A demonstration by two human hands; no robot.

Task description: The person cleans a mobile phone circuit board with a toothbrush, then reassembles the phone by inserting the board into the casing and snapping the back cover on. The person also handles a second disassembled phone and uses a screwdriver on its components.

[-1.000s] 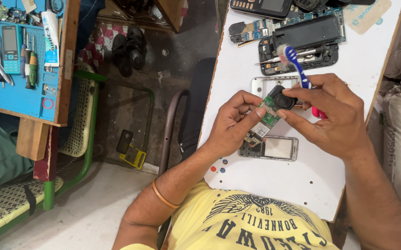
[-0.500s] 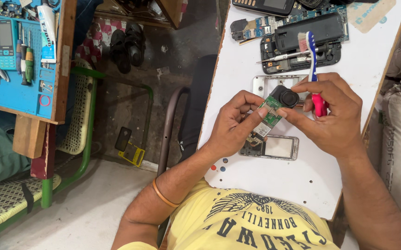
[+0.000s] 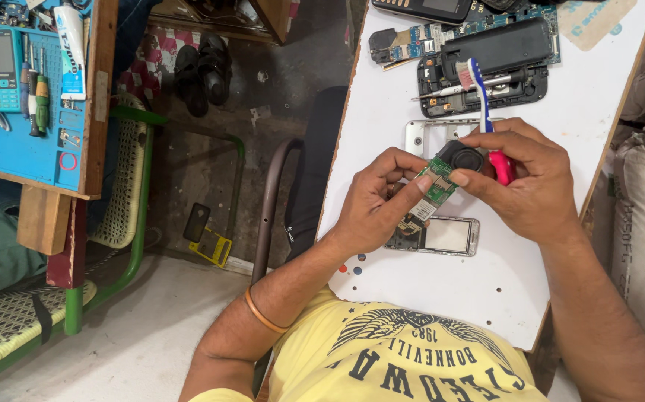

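Circuit board (image 3: 436, 186), green, pinched by left hand (image 3: 375, 201) fingers above the phone frame (image 3: 442, 236); right hand (image 3: 523, 179) fingers grip a toothbrush (image 3: 486, 112).

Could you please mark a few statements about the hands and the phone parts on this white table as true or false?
1. The left hand holds a small green circuit board. True.
2. The right hand grips a blue-and-white toothbrush with a pink handle. True.
3. The toothbrush's bristles point down at the person's lap. False: the head points up, away from the person, over the black phone housing.
4. A silver-framed phone front with a pale screen lies on the white table under the hands. True.
5. The person wears a red shirt. False: the printed shirt is yellow.
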